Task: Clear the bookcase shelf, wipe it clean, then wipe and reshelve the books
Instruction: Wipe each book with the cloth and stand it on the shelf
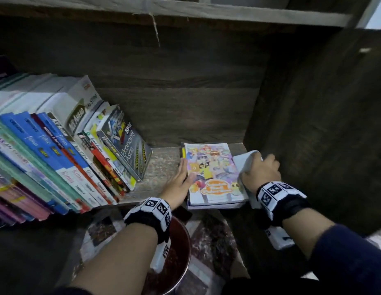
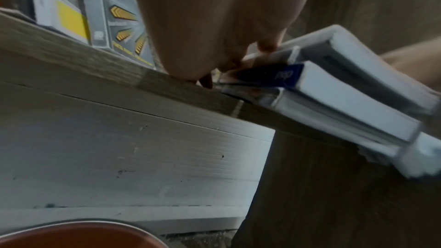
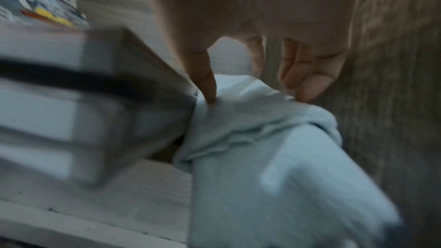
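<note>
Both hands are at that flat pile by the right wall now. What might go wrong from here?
1. The flat stack of books overhangs the shelf front edge; a push from either side might tip it off, perhaps into the red-lined bowl below.
2. The right hand also holds the cloth, so its grip on the stack looks weak.
3. The leaning row of books may slide further over.

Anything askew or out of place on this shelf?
Yes: the row of books leans rightward rather than standing upright, and a small stack topped by a cartoon-cover book lies flat, overhanging the shelf front edge.
</note>
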A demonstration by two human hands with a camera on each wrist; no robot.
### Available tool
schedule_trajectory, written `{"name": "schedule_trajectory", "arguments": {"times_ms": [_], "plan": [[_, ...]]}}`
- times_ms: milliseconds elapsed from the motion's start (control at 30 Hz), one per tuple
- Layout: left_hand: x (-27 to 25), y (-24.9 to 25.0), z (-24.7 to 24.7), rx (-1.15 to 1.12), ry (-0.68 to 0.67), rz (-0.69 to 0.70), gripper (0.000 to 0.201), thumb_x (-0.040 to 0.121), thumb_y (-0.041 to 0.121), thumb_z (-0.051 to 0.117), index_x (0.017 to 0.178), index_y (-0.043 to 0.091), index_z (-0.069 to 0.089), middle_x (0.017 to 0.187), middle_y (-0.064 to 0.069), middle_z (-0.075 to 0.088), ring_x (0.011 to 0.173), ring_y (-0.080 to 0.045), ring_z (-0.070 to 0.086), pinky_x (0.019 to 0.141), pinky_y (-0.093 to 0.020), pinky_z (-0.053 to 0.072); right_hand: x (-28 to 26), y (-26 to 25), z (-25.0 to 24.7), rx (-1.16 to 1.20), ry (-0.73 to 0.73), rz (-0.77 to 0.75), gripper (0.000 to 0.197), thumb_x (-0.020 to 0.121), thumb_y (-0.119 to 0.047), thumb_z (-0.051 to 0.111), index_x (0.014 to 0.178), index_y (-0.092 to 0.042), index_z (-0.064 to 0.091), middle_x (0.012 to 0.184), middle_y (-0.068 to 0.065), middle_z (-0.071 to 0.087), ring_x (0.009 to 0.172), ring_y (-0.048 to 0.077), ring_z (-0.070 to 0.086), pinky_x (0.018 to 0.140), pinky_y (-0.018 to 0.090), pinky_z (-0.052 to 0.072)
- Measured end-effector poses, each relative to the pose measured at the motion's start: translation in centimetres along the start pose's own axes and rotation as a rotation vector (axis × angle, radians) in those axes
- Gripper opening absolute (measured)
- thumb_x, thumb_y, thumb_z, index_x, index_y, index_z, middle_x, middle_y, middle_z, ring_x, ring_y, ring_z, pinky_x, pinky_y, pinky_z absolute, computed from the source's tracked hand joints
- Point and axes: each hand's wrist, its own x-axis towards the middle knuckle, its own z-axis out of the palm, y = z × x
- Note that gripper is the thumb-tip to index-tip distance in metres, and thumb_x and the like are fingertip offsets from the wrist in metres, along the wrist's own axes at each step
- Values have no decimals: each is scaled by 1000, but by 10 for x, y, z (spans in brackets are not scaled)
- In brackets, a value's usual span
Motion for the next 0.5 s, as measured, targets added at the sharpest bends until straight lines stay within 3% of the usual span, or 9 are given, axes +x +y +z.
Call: {"name": "schedule_trajectory", "arguments": {"times_ms": [67,133,200,267,300,400,500], "plan": [[1,0,2,-37,8,-17,66,100,53,26,153,33,-8,159,15,-13,149,-12,0,121,-37,4,1,3,8,-29,101,4,78,73,-36,72,137,-16,33,122,18,38,112,35,40,85,41,43],[2,-2,0,-53,-17,-32,74,93,64,26,153,35,-9,159,15,-14,149,-14,-1,122,-43,4,3,7,11,-25,48,-31,86,74,-38,72,143,-16,26,122,19,43,112,35,42,85,41,43],[2,-4,-2,-82,-36,-44,88,81,81,24,151,40,-9,159,17,-14,149,-15,-3,122,-47,4,4,9,12,31,-37,-65,81,80,-30,67,146,-13,23,123,21,48,112,37,46,88,42,43],[4,-7,-2,-109,-38,-55,96,71,91,23,149,44,-8,158,19,-13,149,-16,-6,121,-48,3,3,12,8,90,10,-79,72,83,-16,60,146,-12,27,123,23,50,112,39,46,91,45,42],[4,-7,-1,-98,-42,-55,91,76,88,22,149,44,-8,158,19,-13,149,-17,-6,121,-48,2,3,13,4,117,63,-80,70,83,-12,58,147,-12,28,123,24,50,112,41,46,92,45,40],[3,-5,2,-53,-35,-48,56,101,52,16,150,37,-8,160,13,-11,148,-12,-4,121,-41,-6,7,9,-19,298,245,-101,68,84,-7,55,148,-13,31,121,27,50,112,43,45,96,45,35],[4,-8,3,-57,-23,-35,49,104,42,12,149,37,-8,161,8,-8,148,-13,-3,121,-41,-5,13,0,-48,499,238,-293,66,85,-8,58,147,-14,35,126,26,53,119,41,47,105,42,36]]}}
